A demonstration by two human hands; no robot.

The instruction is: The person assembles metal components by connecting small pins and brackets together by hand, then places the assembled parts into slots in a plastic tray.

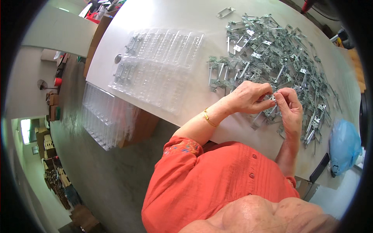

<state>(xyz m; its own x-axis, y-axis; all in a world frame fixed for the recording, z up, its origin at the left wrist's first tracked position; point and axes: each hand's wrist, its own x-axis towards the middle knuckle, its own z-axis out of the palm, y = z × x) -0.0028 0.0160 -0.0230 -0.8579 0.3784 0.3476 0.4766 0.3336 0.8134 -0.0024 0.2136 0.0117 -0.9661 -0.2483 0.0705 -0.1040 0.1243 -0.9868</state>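
Note:
My left hand (253,96), with a gold bangle on its wrist, is closed in a pinch at the near edge of a heap of metal brackets (268,54). Facing it, my right hand (290,108) pinches too, fingertips close to the left ones. Between them shows a small shiny metal bracket (274,98), mostly covered by the fingers. More loose brackets lie under and around both hands. Left of the heap, a clear plastic tray (165,70) with rows of slots lies on the white table (208,35); grey metal pieces sit along its left side.
Beside the table's left edge, a stack of clear trays (103,116) rests on a brown carton (142,126). At the right edge are a blue plastic bag (345,145) and a dark flat object (319,168). A lone bracket (225,13) lies at the far side.

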